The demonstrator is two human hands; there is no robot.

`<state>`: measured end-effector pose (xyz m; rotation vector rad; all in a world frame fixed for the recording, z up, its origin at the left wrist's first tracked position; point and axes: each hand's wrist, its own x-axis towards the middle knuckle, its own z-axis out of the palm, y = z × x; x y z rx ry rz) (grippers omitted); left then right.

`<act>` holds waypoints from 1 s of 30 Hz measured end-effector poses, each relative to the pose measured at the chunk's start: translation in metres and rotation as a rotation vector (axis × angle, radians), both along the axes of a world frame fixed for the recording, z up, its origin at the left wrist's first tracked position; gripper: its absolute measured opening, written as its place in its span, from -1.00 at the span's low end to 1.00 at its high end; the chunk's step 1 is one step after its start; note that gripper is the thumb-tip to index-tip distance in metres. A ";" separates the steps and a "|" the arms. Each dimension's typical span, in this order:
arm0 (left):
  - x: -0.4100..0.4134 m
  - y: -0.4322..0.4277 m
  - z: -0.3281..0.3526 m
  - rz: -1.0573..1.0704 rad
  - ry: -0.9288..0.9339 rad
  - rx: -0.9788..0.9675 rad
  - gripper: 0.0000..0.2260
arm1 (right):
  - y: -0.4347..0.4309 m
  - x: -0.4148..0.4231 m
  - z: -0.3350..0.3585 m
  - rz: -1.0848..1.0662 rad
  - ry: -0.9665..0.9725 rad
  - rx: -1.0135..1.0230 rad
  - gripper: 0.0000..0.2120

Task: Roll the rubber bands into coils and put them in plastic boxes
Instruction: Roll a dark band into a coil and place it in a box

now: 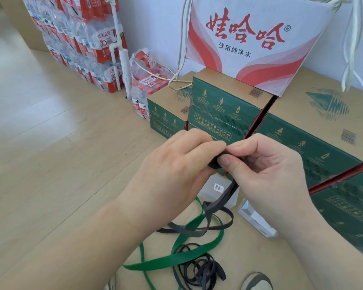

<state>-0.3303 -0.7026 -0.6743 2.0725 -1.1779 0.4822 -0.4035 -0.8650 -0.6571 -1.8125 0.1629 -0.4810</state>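
Note:
Both my hands meet over the floor and pinch a small black coil (pixel 215 163) of a black rubber band. My left hand (pixel 172 170) cups the coil from the left. My right hand (pixel 266 166) presses it with thumb and forefinger. The band's loose tail (pixel 222 201) hangs down to the floor and loops there. A green band (pixel 182 256) lies slack across the floor below. A tangle of thin black bands (pixel 199 271) rests near the bottom edge. A clear plastic box with a labelled lid (pixel 217 188) sits under my hands, and a second clear box (pixel 256 220) lies to its right.
Green cardboard cartons (pixel 222 109) are stacked right behind my hands, with a white and red carton (pixel 249 38) on top. Shrink-wrapped water bottle packs (pixel 84 42) stand at the far left wall. White cables (pixel 182 59) hang down. A shoe (pixel 257 281) shows at the bottom.

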 end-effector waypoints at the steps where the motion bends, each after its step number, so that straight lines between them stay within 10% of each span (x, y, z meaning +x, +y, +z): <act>1: 0.000 0.000 0.000 -0.009 -0.013 0.009 -0.74 | -0.001 0.000 0.000 -0.008 -0.011 -0.040 -0.75; 18: -0.007 0.004 0.008 0.159 -0.031 -0.091 -0.76 | 0.012 -0.002 0.005 0.107 -0.003 0.422 -0.78; 30: -0.001 0.008 0.006 0.017 0.543 0.004 -0.58 | -0.005 -0.003 -0.008 0.148 -0.099 -0.538 -0.78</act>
